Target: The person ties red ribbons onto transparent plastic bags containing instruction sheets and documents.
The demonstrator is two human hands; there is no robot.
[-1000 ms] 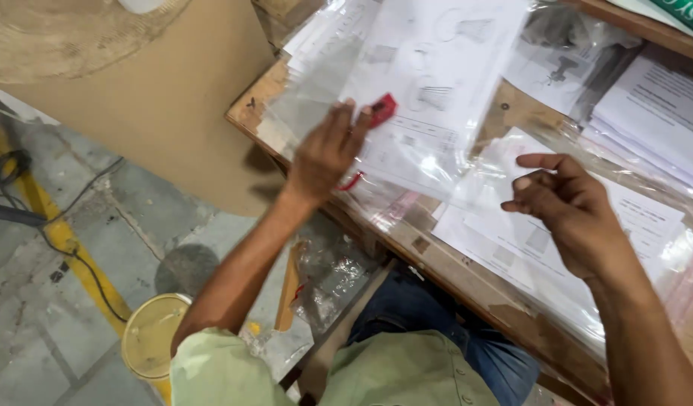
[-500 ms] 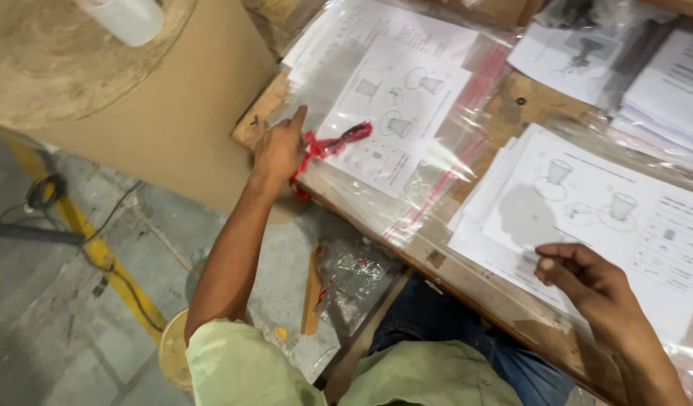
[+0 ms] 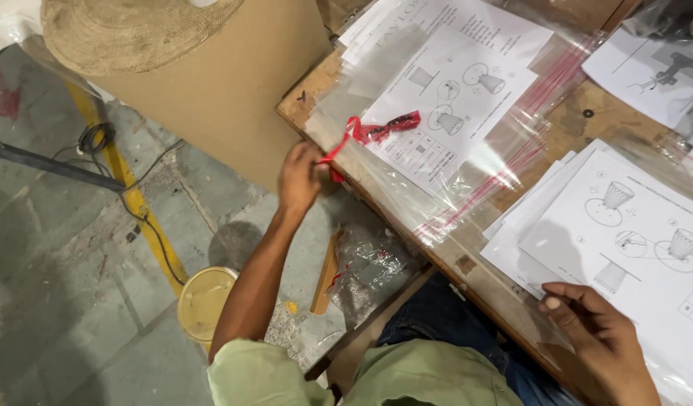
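Centre frame, left hand [image 3: 300, 179] pinches a red ribbon [image 3: 369, 133], light and limp, best held by its end. Lower right, right hand [image 3: 598, 334] rests loosely curled, holding nothing, on paper sheets [image 3: 647, 225].

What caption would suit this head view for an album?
Left hand pinches a red ribbon on bagged sheets at the bench edge; right hand rests on a paper stack.
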